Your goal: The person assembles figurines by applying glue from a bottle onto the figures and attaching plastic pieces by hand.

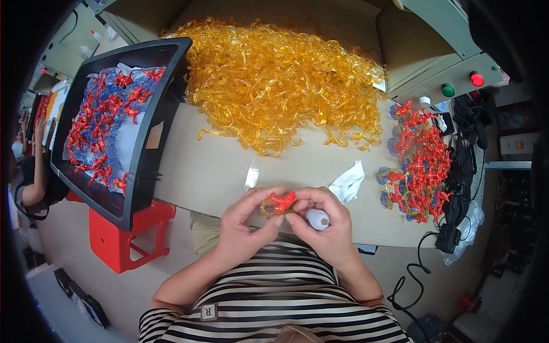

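Both my hands meet over the near edge of the table around a small red plastic figure [282, 201] with a clear amber piece on it. My left hand [247, 220] pinches the figure from its left side. The fingertips of my right hand [327, 220] press on its right side. Tucked in my right palm is a small whitish squeeze bottle [317, 219], its tip pointing toward me. Beyond my hands lies a large heap of clear amber curled plastic pieces [280, 86]. My fingers partly cover the figure.
At left, a black tray [150, 131] holds red figures on blue clear pieces, above a red stool [108, 243]. A pile of red, blue and amber figures [420, 166] lies at right, beside black cables [469, 123]. White tissue [347, 182] lies nearby. Another person's arm [38, 171] shows far left.
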Demonstrator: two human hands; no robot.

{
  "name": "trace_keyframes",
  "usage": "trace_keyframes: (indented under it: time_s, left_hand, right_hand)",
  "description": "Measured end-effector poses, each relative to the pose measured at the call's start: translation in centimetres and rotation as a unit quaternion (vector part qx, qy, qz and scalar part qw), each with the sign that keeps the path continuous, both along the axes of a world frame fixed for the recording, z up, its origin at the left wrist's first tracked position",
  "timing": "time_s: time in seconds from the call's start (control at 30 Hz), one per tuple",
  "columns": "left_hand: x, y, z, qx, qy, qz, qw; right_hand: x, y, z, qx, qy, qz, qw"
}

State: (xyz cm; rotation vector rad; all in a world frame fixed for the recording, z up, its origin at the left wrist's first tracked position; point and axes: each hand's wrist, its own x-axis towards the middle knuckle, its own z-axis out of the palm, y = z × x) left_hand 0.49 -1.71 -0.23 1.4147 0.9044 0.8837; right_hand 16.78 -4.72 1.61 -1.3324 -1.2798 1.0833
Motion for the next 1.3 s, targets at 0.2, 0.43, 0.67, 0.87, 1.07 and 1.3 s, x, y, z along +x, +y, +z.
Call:
trace_keyframes:
  time_s: [0.2,0.43,0.67,0.87,1.07,1.3]
  left_hand:
    - [0.1,-0.2,0.0,-0.063,-0.074,-0.011,0.995]
    - [0.1,-0.2,-0.3,-0.071,-0.090,-0.008,0.993]
    - [0.5,0.0,0.8,-0.149,-0.147,0.003,0.978]
    - [0.2,-0.2,0.0,-0.110,-0.147,-0.009,0.983]
    - [0.2,0.2,-0.2,0.017,-0.077,0.026,0.997]
    - [0.4,1.8,0.7,0.286,0.129,0.055,0.948]
  right_hand:
    - [0.0,0.0,-0.1,0.010,0.005,0.004,1.000]
    - [0.1,0.1,-0.2,0.019,0.001,0.007,1.000]
    - [0.1,0.1,-0.1,0.018,-0.001,0.004,1.000]
    - [0.0,0.0,-0.2,0.021,0.001,0.005,1.000]
    - [0.1,-0.1,-0.5,0.011,-0.014,-0.036,0.999]
    - [-0.6,0.1,0.7,0.063,-0.030,-0.009,0.998]
